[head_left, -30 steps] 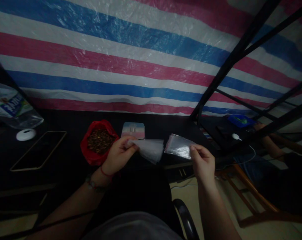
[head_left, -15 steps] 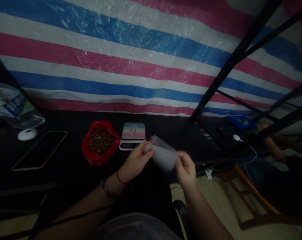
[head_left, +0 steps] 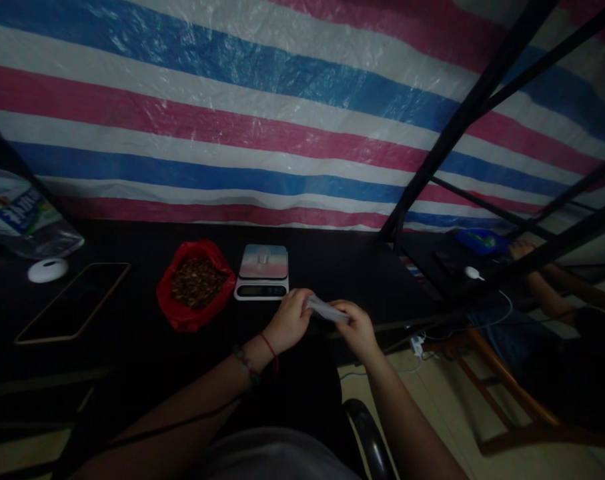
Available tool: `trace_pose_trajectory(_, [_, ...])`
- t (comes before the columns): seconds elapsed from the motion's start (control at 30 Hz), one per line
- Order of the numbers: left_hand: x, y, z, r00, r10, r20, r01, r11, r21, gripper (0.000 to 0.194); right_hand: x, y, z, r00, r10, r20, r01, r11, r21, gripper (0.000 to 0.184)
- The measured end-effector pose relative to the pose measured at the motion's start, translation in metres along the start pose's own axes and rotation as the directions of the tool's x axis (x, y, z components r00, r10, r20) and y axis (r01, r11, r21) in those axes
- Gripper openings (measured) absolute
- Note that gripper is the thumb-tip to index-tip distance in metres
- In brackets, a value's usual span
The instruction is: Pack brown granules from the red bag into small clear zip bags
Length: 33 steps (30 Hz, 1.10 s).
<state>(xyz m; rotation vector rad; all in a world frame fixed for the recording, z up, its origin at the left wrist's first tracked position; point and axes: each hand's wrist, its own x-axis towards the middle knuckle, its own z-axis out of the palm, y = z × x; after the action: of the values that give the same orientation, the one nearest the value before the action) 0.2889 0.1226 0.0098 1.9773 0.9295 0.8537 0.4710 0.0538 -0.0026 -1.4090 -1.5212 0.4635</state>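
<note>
Bridging two hands, on the near right side of the scale (head_left: 252, 270): plastic bags (head_left: 327, 309), one bundle, whitish, translucent, thin, seen almost edge-on and sloping slightly down to the right. Left hand (head_left: 289, 321), one — fingers gripping the bundle's left end. Right hand (head_left: 358, 328), one — fingers gripping its right end.

Obscured: both bundle ends, by the fingers; the number of bags, not countable; the scale's display, too dim to read; a pale shape on its pan, object or reflection, cannot be told. Cut off by the picture's edge: bottle (head_left: 29, 213), one, clear, labelled, far left of the scale.

Also listed, from the scale: red bag (head_left: 182, 319), one, just left, open, holding brown pieces (head_left: 198, 283) too numerous to count; phone (head_left: 75, 302), one, farther left, dark-screened; white rounded object (head_left: 48, 270), one, farther left again. Worktop (head_left: 342, 260): black, beneath the scale.
</note>
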Motion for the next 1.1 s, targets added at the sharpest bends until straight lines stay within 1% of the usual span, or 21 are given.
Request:
trace_pose_trajectory(0.1, [0.001,-0.009,0.007,0.999,-0.038,0.037,0.034,0.994,0.102,0.028,-0.002,0.011,0.002,0.995,0.079,0.059,-0.078,0.997,-0.027,0.024])
trace_pose_trajectory(0.13, [0.001,-0.011,0.008,0.997,-0.049,0.054,0.042,0.991,0.129,0.028,-0.003,0.013,0.002,0.991,0.107,0.081,-0.106,0.994,-0.016,0.027])
trace_pose_trajectory(0.2, [0.001,-0.013,0.008,0.994,-0.074,0.081,0.060,0.985,0.164,0.030,-0.004,0.015,0.003,0.983,0.134,0.125,-0.138,0.990,0.031,0.040])
trace_pose_trajectory(0.27, [0.001,-0.013,0.007,0.990,-0.094,0.103,0.074,0.981,0.179,0.033,-0.003,0.016,0.002,0.978,0.131,0.164,-0.143,0.988,0.063,0.051])
trace_pose_trajectory(0.3, [0.002,-0.012,0.006,0.988,-0.098,0.116,0.075,0.980,0.185,0.032,-0.001,0.016,0.002,0.976,0.120,0.182,-0.134,0.989,0.062,0.052])
trace_pose_trajectory(0.33, [0.002,-0.011,0.005,0.987,-0.096,0.132,0.069,0.978,0.196,0.030,0.000,0.016,0.002,0.975,0.102,0.197,-0.115,0.992,0.052,0.050])
trace_pose_trajectory(0.43, [0.005,-0.009,0.004,0.980,-0.081,0.184,0.034,0.969,0.243,0.021,0.004,0.019,0.001,0.973,0.029,0.229,-0.032,0.999,0.007,0.034])
trace_pose_trajectory(0.5, [0.007,-0.009,0.002,0.976,-0.070,0.205,0.013,0.964,0.267,0.016,0.006,0.020,0.001,0.972,-0.005,0.233,0.007,1.000,-0.009,0.029])
trace_pose_trajectory(0.57, [0.008,-0.009,0.000,0.973,-0.067,0.222,0.004,0.962,0.272,0.011,0.008,0.021,0.000,0.972,-0.018,0.234,0.021,1.000,-0.010,0.027])
trace_pose_trajectory(0.6, [0.009,-0.009,-0.001,0.972,-0.067,0.226,0.005,0.964,0.265,0.010,0.008,0.022,0.000,0.972,-0.020,0.236,0.023,1.000,-0.011,0.023])
trace_pose_trajectory(0.67, [0.011,-0.009,-0.004,0.976,-0.062,0.207,0.015,0.975,0.224,0.017,0.008,0.023,-0.001,0.969,-0.011,0.246,0.016,1.000,-0.017,0.015])
trace_pose_trajectory(0.73, [0.011,-0.010,-0.006,0.985,-0.041,0.166,0.012,0.985,0.173,0.024,0.008,0.025,-0.002,0.968,0.008,0.249,-0.001,1.000,-0.027,0.016])
trace_pose_trajectory(0.77, [0.012,-0.010,-0.007,0.988,-0.028,0.154,0.003,0.987,0.158,0.024,0.008,0.026,-0.002,0.968,0.017,0.249,-0.009,0.999,-0.031,0.017])
trace_pose_trajectory(0.8, [0.012,-0.010,-0.007,0.988,-0.017,0.156,-0.007,0.988,0.157,0.022,0.008,0.026,-0.002,0.969,0.023,0.247,-0.015,0.999,-0.035,0.016])
trace_pose_trajectory(0.9, [0.013,-0.011,-0.008,0.976,-0.022,0.217,-0.021,0.980,0.197,0.009,0.009,0.027,-0.003,0.965,0.031,0.260,-0.019,0.999,-0.049,0.015])
trace_pose_trajectory(1.0, [0.015,-0.012,-0.010,0.972,-0.049,0.231,-0.002,0.976,0.217,0.009,0.010,0.025,-0.005,0.962,0.050,0.270,-0.039,0.998,-0.046,0.014])
trace_pose_trajectory(1.1, [0.015,-0.010,-0.014,0.971,-0.049,0.235,0.015,0.990,0.144,0.012,0.009,0.020,-0.005,0.968,0.072,0.241,-0.069,0.997,-0.018,0.014])
